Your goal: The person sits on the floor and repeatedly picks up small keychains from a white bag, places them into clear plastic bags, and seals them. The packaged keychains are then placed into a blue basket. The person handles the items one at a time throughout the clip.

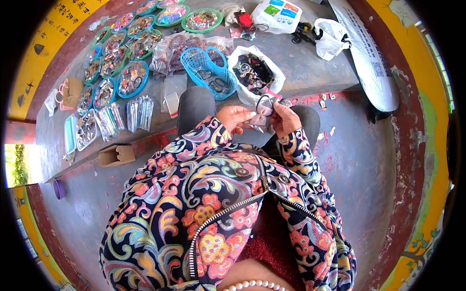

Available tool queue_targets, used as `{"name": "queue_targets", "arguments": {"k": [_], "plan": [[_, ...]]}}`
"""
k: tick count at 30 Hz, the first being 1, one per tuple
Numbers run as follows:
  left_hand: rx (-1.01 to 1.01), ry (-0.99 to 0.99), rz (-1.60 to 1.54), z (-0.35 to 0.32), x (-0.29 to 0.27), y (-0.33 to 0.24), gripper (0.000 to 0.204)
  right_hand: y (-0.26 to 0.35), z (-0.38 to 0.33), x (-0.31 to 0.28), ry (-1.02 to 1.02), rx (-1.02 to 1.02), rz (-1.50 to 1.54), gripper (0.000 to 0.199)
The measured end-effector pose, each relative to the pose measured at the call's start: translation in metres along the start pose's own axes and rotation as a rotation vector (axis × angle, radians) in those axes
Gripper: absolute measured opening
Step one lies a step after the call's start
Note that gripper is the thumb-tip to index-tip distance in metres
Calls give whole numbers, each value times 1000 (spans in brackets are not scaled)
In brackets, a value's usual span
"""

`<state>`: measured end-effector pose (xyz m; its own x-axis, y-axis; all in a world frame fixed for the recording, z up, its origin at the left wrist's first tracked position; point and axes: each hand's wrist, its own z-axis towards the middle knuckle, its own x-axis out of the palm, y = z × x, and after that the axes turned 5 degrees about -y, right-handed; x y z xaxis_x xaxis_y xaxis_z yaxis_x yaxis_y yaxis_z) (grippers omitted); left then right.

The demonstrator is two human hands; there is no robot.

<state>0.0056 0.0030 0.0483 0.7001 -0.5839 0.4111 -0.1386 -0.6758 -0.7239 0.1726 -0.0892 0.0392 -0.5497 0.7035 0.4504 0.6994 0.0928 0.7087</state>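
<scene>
In front of my knees, a small clear plastic packet (262,121) with something pinkish-grey in it hangs between my hands. My left hand (235,118) pinches its left edge between thumb and fingers. My right hand (285,119) is closed on its right side, near a black hair tie (263,102) that loops above the packet. Whether the tie is inside or outside the packet I cannot tell. Just beyond my hands stands a white plastic bag (278,77) full of dark hair ties. Beside it, a blue plastic basket (194,63) holds a few more dark bands.
Several round baskets of small accessories (132,77) cover the ledge at the left, with bundles of packaged pens (140,114) nearer me. An open cardboard box (116,155) lies below them. White bags (331,39) and a long silvery panel (369,58) are at the right.
</scene>
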Motion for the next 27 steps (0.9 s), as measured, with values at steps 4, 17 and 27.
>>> {"name": "queue_targets", "arguments": {"k": [4, 17, 27], "plan": [[20, 31, 33, 4, -3, 5, 17, 0, -4, 3, -18, 5, -34, 16], [104, -43, 270, 8, -7, 11, 9, -5, -1, 0, 95, 24, -53, 15], [43, 42, 17, 9, -10, 12, 18, -8, -3, 4, 4, -92, -35, 18]]}}
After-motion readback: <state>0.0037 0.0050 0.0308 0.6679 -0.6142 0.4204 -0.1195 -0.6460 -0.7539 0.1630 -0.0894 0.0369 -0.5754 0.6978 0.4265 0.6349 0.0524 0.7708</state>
